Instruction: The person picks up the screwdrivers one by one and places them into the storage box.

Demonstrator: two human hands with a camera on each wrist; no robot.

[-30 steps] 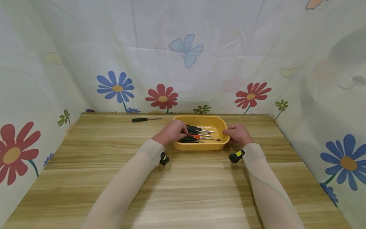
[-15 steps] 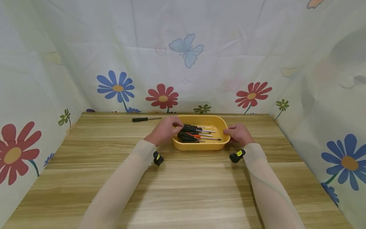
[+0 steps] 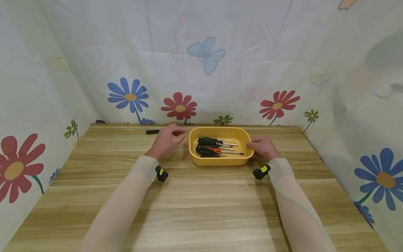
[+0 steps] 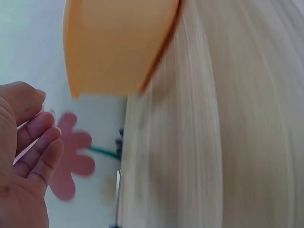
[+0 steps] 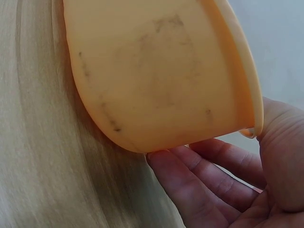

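A yellow plastic bin point(image 3: 220, 161) stands on the table, holding several screwdrivers point(image 3: 209, 141) with mostly black handles, one black and orange point(image 3: 211, 149). My right hand point(image 3: 264, 147) grips the bin's right end, thumb over the rim and fingers against the outer wall, as the right wrist view shows. Left of the bin and apart from it is my left hand point(image 3: 166, 141), fingers loosely bent with nothing between them. Beyond that hand lies a lone screwdriver point(image 3: 152, 132); its black handle shows while the hand hides its shaft. The left wrist view catches its thin metal shaft point(image 4: 118, 194).
The wood-grain table point(image 3: 201, 210) reaches back to a hanging cloth point(image 3: 245, 70) printed with flowers and a butterfly. More of this cloth hangs at both sides. A small black camera point(image 3: 161, 173) sits on the left wrist, another point(image 3: 261, 172) on the right.
My left hand has come out of the bin, letting go of the screwdrivers there, and moved left until it covers the lone screwdriver's shaft. The right hand and the bin stay in place.
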